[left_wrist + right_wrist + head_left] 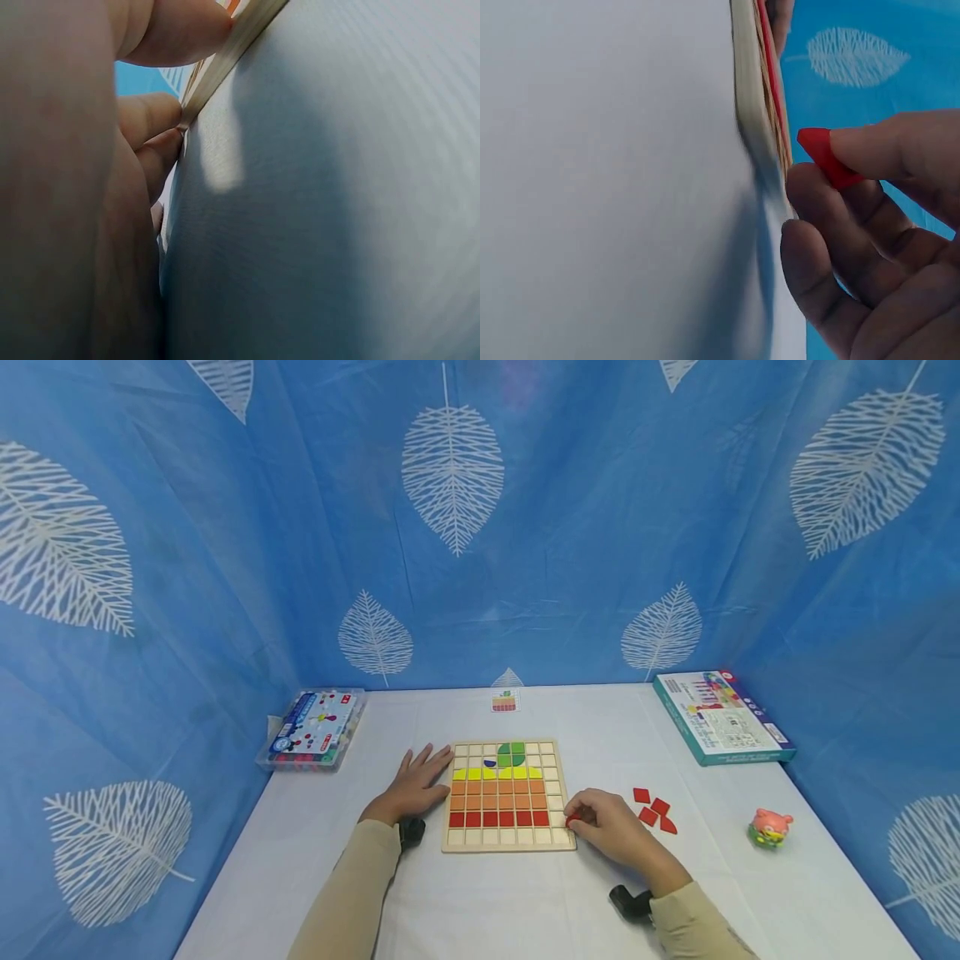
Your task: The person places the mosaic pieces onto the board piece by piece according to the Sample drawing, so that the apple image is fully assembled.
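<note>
A wooden grid board (pixel 510 849) lies flat on the white table. Red squares (pixel 490 819), orange squares (pixel 507 787), curved yellow pieces (pixel 505 773) and green pieces (pixel 512 754) fill some of its cells, along with one small dark blue piece (pixel 490 763). At the board's left edge my left hand (pixel 415 785) is spread, fingertips against the wooden side in the left wrist view. My right hand (pixel 618 831) pinches a small red tile (pixel 825 156) between thumb and finger at the board's right edge, level with the red row.
Several loose red tiles (pixel 660 807) lie right of the right hand. A pink toy figure (pixel 769 828) stands farther right. A flat box (pixel 723 718) is back right, a clear plastic case (pixel 313 731) back left. A small picture card (pixel 506 700) lies behind the board, before a blue curtain (pixel 525 568).
</note>
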The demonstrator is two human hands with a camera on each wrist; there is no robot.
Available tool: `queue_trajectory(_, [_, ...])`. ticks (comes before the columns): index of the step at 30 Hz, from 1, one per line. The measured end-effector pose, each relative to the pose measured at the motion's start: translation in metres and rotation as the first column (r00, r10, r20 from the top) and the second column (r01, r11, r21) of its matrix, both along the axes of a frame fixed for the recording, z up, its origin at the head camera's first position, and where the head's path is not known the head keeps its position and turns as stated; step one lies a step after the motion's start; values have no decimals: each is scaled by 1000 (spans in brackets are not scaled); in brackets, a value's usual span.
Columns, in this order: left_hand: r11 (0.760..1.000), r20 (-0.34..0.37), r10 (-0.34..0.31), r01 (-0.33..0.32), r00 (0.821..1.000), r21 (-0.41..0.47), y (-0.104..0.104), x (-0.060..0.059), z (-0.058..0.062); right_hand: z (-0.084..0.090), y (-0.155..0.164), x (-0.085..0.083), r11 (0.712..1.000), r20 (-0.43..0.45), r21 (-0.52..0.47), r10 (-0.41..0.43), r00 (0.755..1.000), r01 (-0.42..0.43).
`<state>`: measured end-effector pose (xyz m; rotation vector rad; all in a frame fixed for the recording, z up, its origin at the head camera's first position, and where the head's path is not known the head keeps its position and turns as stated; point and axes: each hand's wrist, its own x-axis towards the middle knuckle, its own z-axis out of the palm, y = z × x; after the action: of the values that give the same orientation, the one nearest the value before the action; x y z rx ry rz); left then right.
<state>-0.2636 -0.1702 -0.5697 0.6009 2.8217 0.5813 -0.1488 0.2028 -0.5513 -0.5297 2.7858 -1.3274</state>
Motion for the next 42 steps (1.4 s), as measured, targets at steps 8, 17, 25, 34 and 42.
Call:
queue_trajectory(8, [1000, -14, 0, 0, 1000, -2, 0, -1, -2, 8, -40, -11, 994, 17, -54, 95, 995, -94])
queue_trajectory(17, [1000, -5, 1, -1, 1000, -13, 0, -2, -3, 6, -104, -22, 974, 9, -66, 218, 976, -217])
queue_trajectory(25, [1000, -18, -10, 10, 1000, -16, -1, -2, -3, 5, -142, -28, 976, 26, -34, 215, 976, -214])
queue_trajectory(34, [1000, -31, -15, 14, 999, -24, -3, -3, -5, 8, -167, -31, 973, 57, 47, 225, 973, -228])
queue_trajectory(42, [1000, -46, -23, 22, 999, -15, -3, -2, -4, 11, -175, -31, 972, 46, 100, 209, 977, -213])
